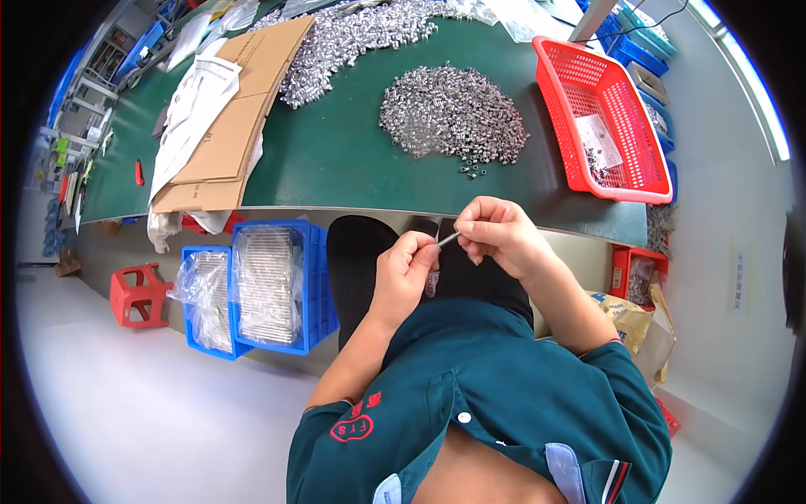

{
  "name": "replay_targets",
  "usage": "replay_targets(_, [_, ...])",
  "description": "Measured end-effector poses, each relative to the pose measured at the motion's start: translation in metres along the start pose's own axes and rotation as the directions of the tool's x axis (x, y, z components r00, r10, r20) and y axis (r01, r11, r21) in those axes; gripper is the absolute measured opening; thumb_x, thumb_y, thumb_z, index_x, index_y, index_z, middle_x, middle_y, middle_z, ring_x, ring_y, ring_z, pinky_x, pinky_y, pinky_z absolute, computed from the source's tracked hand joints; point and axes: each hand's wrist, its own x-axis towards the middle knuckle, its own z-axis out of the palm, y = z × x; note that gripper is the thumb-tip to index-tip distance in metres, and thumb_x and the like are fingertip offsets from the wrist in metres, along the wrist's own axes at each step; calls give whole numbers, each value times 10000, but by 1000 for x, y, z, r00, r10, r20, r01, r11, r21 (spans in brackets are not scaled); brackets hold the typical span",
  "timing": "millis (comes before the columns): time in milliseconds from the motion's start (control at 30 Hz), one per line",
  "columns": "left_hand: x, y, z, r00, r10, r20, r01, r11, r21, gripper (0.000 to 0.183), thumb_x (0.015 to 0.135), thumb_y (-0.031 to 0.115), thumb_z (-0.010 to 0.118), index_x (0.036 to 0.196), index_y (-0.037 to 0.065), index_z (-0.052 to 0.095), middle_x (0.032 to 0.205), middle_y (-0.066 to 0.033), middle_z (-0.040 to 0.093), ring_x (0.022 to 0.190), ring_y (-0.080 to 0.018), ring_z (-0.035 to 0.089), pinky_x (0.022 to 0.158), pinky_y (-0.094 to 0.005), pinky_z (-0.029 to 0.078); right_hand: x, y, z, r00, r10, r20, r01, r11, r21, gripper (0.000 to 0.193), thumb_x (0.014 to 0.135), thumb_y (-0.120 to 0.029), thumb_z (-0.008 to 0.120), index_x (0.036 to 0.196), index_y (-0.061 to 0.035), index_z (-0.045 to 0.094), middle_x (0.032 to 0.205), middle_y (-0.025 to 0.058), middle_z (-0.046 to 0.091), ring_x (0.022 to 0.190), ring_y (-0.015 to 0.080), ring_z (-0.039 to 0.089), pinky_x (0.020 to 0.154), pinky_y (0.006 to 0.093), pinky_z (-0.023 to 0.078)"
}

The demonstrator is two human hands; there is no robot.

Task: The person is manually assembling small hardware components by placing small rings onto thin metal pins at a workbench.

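In front of my lap, just off the table's near edge, a thin silvery metal rod (448,239) spans the gap between my two hands. My left hand (403,275) is closed, thumb and forefinger pinching the rod's lower left end. At the upper right end, my right hand (500,236) grips it between thumb and fingertips, the other fingers curled. Whether a small part sits on the rod under the right fingertips is hidden. Beyond the hands, a pile of small silvery metal sleeves (452,113) lies on the green table (336,172).
A larger heap of shiny metal parts (353,46) spreads farther back. Flattened cardboard (220,143) lies at left, a red perforated basket (571,126) at right. Blue crates (319,286) with bagged rods and a red stool (141,296) stand on the floor at left.
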Motion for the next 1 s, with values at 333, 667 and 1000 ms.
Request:
replay_targets(333, [0, 4, 7, 946, -290, 146, 322, 782, -534, 200, 968, 210, 532, 864, 40, 542, 635, -2, 516, 492, -49, 426, 434, -199, 346, -6, 17, 9, 913, -396, -98, 327, 854, -406, 121, 894, -109, 635, 949, -7, 672, 751, -9, 608, 662, 51, 540, 603, 206, 457])
replay_targets(667, [2, -4, 4, 932, -292, 213, 358, 666, -654, 231, 961, 241, 547, 839, 45, 531, 616, -10, 488, 469, -62, 389, 430, -213, 337, -1, 2, 2, 920, -391, 33, 311, 672, -672, 165, 819, -63, 690, 966, 7, 666, 820, 46, 636, 762, 86, 600, 664, 241, 499])
replay_targets(1000, [2, -4, 0, 934, -325, 151, 342, 684, -644, 207, 957, 199, 553, 836, 32, 531, 625, -11, 497, 482, -51, 391, 455, -198, 340, 40, -6, -30, 629, -777, 15, 149, 102, -984, 130, 723, -108, 718, 840, -89, 665, 761, 58, 604, 675, 239, 618, 606, 346, 499])
